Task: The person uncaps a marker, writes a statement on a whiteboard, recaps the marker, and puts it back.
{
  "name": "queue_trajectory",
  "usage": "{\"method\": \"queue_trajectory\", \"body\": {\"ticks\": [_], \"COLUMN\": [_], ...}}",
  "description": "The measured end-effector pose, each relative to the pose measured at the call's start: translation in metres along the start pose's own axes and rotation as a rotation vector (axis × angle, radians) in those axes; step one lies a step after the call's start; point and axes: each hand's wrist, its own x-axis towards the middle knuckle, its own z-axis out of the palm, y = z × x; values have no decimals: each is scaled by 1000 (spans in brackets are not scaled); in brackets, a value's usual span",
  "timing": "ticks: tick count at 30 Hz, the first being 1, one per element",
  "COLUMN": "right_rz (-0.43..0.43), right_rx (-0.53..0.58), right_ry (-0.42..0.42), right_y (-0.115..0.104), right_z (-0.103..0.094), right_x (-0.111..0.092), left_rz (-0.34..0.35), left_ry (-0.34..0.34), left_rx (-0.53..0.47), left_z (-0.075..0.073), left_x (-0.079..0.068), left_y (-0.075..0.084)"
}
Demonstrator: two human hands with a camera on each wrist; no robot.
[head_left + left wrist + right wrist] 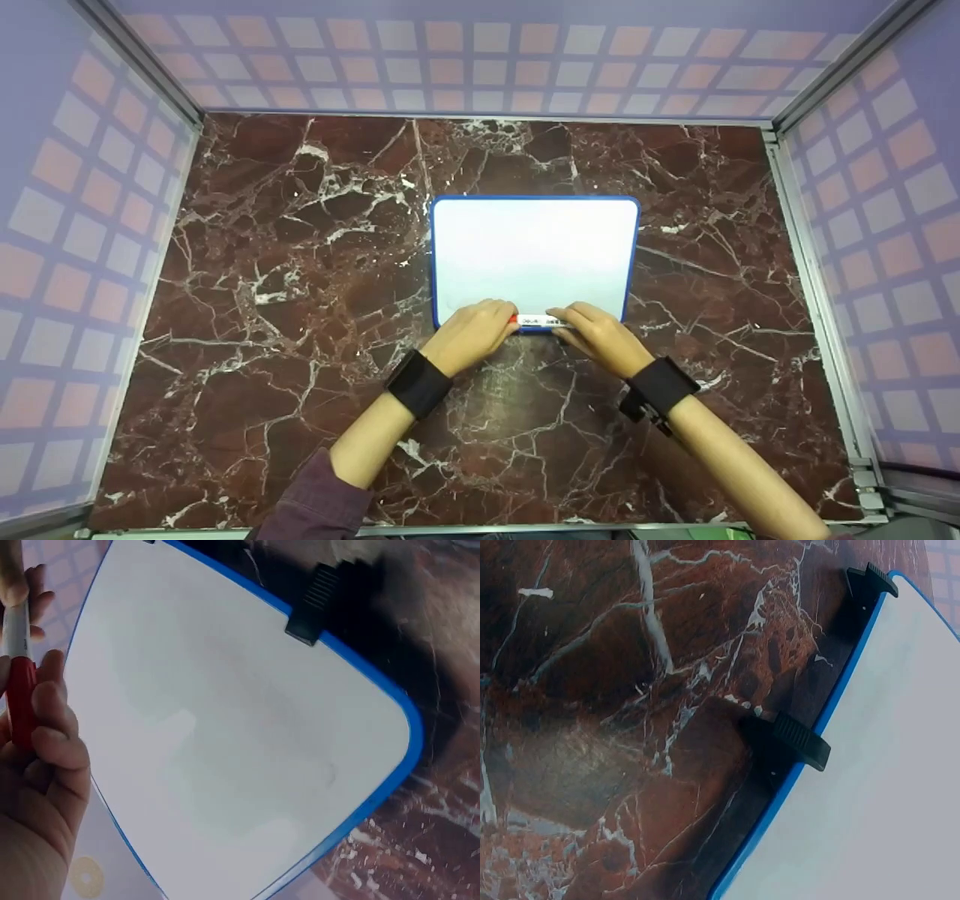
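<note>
A marker [534,320] with a white barrel and a red cap [22,705] lies crosswise between my two hands, over the near edge of a whiteboard [534,255]. The fingers of my left hand [474,331] curl around the red cap. At the other end, my right hand [602,337] pinches the white barrel [16,631] between thumb and fingers. The board has a bare white face and a blue frame. Neither hand shows in the right wrist view.
Black ridged clips [804,741] sit on the board's blue edge, one more [309,607] showing in the left wrist view. Underneath is a dark red marbled tabletop [300,300]. Checkered panels [487,67] in metal framing enclose the back and sides.
</note>
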Motion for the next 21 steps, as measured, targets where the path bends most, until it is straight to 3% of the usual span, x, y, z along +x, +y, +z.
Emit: {"method": "queue_trajectory", "body": {"ticks": [3, 7, 12, 21], "right_rz": [1, 9, -3, -137], "right_rx": [-24, -55, -54, -141], "right_ry": [-13, -32, -17, 35], "right_y": [-3, -6, -8, -8], "right_z": [0, 2, 3, 6], "right_x": [0, 2, 3, 2], "left_rz": [72, 102, 84, 29], "left_ry": [51, 71, 20, -98], "left_rx": [87, 112, 80, -27], "left_z": [3, 4, 6, 4], "left_x": [-3, -5, -5, -2], "left_y": [0, 2, 4, 1]}}
